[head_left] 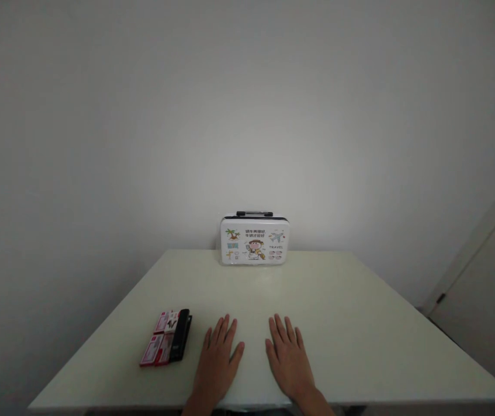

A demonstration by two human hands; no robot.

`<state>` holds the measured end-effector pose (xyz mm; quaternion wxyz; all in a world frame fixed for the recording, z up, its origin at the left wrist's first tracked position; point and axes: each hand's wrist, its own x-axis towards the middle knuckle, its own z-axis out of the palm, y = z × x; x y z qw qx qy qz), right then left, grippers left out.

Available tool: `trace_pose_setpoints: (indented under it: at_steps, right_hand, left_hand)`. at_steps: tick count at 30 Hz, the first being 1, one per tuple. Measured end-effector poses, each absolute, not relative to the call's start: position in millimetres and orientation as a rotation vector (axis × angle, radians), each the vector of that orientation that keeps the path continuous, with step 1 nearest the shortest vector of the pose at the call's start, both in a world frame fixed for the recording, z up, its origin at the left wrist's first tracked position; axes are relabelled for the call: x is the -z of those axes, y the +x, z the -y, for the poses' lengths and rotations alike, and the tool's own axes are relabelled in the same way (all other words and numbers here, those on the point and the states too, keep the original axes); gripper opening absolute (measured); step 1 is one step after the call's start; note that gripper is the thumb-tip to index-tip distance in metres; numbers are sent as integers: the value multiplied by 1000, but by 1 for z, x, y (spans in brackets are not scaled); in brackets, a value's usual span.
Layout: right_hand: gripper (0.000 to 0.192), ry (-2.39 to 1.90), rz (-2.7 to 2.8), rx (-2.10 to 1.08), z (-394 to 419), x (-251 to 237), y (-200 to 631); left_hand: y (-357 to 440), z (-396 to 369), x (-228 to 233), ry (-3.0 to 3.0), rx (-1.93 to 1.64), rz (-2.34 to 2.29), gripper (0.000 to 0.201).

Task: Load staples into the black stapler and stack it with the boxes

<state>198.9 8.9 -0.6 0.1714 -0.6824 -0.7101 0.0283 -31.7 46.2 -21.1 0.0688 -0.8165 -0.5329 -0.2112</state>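
While both hands lie flat, fingers spread, the left hand (216, 361) nearest the card packs (166, 345); the right hand (288, 358) empty; packs probably light, stiff, slick; take by long edges.

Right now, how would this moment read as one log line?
left hand: flat on table, empty | right hand: flat, empty | card packs: left of left hand | small case: upright, far edge

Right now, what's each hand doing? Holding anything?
Left hand: open, flat on the table, holding nothing; red and black packs lie beside it.
Right hand: open, flat, holding nothing.
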Motion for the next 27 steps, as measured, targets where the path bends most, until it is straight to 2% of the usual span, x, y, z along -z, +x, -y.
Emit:
trace_pose_setpoints:
  at_steps: [27]
  right_hand:
    - [60, -1986, 2030, -53, -10, 0, 194]
  left_hand:
    - [-33, -44, 17, -2468, 627, 1618, 57]
